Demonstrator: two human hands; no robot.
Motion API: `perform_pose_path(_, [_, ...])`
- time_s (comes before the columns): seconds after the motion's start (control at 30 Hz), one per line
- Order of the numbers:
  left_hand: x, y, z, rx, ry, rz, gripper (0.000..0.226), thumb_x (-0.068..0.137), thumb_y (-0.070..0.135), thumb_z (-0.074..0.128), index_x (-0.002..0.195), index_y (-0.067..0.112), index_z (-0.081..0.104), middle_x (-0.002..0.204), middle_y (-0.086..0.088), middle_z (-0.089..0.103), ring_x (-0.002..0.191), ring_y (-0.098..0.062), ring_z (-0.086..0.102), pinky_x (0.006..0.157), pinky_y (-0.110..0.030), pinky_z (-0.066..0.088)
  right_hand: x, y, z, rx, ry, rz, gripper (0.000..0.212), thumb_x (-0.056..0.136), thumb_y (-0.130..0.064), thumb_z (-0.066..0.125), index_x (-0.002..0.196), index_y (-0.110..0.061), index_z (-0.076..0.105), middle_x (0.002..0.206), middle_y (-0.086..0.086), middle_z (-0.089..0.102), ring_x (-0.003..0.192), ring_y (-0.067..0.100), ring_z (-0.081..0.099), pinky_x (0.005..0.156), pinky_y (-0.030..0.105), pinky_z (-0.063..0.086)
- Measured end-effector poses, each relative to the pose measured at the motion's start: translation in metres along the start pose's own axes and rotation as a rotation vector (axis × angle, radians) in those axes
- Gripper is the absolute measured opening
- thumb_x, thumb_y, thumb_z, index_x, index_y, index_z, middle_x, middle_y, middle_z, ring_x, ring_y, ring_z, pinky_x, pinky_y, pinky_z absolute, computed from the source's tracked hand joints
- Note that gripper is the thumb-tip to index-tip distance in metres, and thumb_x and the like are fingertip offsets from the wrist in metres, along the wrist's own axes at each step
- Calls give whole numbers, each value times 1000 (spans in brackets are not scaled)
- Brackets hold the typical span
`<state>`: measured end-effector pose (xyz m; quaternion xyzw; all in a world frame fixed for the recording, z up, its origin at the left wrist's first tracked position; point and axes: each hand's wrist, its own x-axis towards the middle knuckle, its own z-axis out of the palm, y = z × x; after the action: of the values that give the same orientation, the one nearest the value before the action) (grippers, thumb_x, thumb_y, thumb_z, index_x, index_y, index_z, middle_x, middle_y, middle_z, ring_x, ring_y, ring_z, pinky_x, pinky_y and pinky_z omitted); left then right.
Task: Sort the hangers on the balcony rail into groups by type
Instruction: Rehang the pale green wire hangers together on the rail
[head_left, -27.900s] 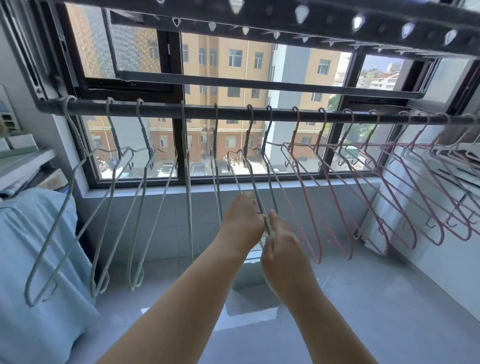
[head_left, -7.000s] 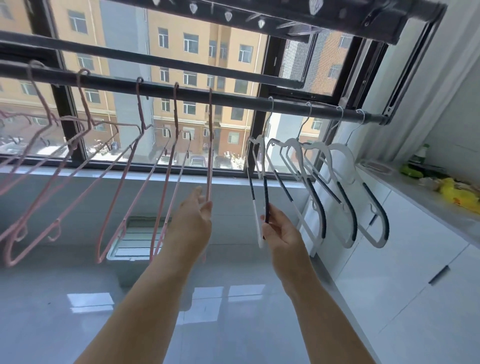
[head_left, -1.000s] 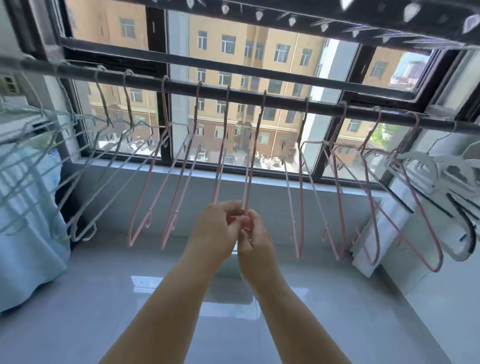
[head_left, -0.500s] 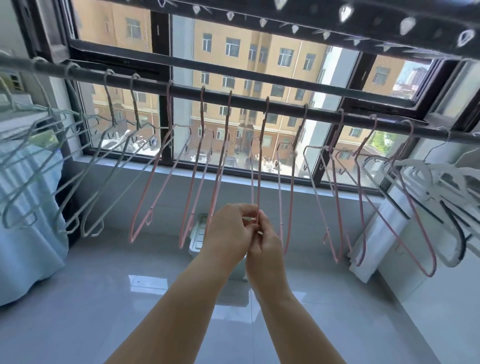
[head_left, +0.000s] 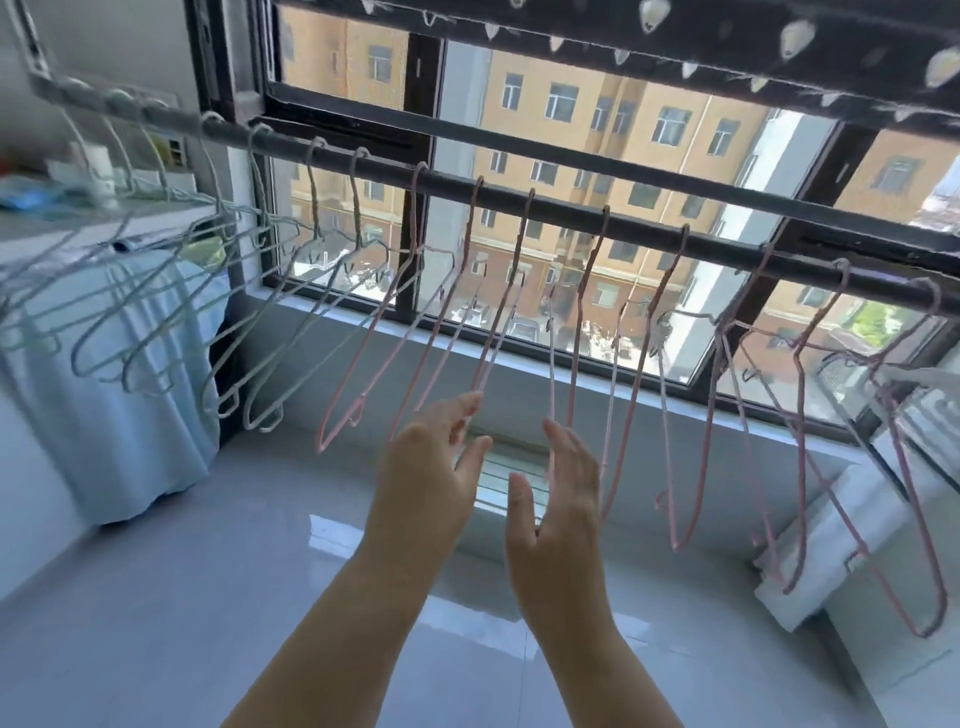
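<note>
A dark balcony rail (head_left: 644, 228) runs from upper left down to the right in front of the window. Several pale green wire hangers (head_left: 156, 322) hang bunched at its left end. Several pink wire hangers (head_left: 631, 395) hang spread along the middle and right. The edge of a white hanger (head_left: 919, 374) shows at the far right. My left hand (head_left: 431, 467) and my right hand (head_left: 563, 493) are raised below the middle pink hangers, fingers straight and spread, holding nothing. My right fingertips lie close to one pink hanger's lower end.
A light blue cloth (head_left: 119, 374) covers something at the left under a shelf (head_left: 78, 218) with small items. A white unit (head_left: 810, 561) stands low at the right by the wall. A perforated drying rack (head_left: 727, 47) hangs overhead. The glossy tiled floor (head_left: 208, 597) lies below.
Both hands have let go of the pink hanger they pinched together and have spread apart with open fingers. The view has shifted left, showing more of the green hangers.
</note>
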<state>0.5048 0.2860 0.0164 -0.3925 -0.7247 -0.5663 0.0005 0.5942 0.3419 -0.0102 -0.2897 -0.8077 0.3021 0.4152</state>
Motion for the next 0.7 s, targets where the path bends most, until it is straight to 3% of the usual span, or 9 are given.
perform_pose_path(0.07, [-4,-12,-16,24,65,-17,39,84,13,61,122,18,55,112,5,59,99,-4,54,79,1,37,-1,-4,8,30,-99,-2,51,85,-24,41,136,-16,37,132,-8,38,126,1,31,104,4,18])
perform_pose_path(0.17, [-6,-28,-37,91,145,-25,37,84,13,61,120,17,56,113,3,59,100,-7,51,87,-12,38,-3,-11,21,53,-210,30,48,91,-16,47,137,-19,34,138,-4,38,128,8,34,111,24,27])
perform_pose_path(0.23, [-3,-37,-50,100,148,-31,36,84,12,61,119,18,56,112,3,60,97,-7,52,81,-5,36,-3,-14,31,78,-240,37,49,91,-13,49,136,-25,34,138,-6,38,129,8,35,111,32,31])
perform_pose_path(0.37, [4,-50,-70,95,107,-35,35,84,14,61,117,23,56,105,10,59,92,-4,54,73,2,38,-2,-24,50,103,-241,45,50,90,-12,49,129,-40,36,136,-8,38,127,7,37,110,35,34])
perform_pose_path(0.5, [13,-67,-97,35,12,-40,31,83,16,63,112,26,59,100,12,61,91,-1,57,76,-6,45,-10,-32,68,114,-206,69,46,87,-18,50,113,-53,34,122,-15,42,117,6,43,107,32,36])
perform_pose_path(0.6, [18,-86,-121,8,-56,-56,27,82,18,64,106,29,61,96,14,64,87,-1,59,74,-3,43,-22,-32,85,113,-155,101,41,79,-27,49,111,-50,38,119,-18,44,115,4,45,107,34,36])
perform_pose_path(0.7, [22,-103,-142,-2,-91,-73,28,81,18,65,104,32,60,95,17,63,86,2,58,73,-2,42,-30,-29,101,63,-93,123,41,74,-30,49,110,-47,41,124,-6,50,120,16,46,106,41,36])
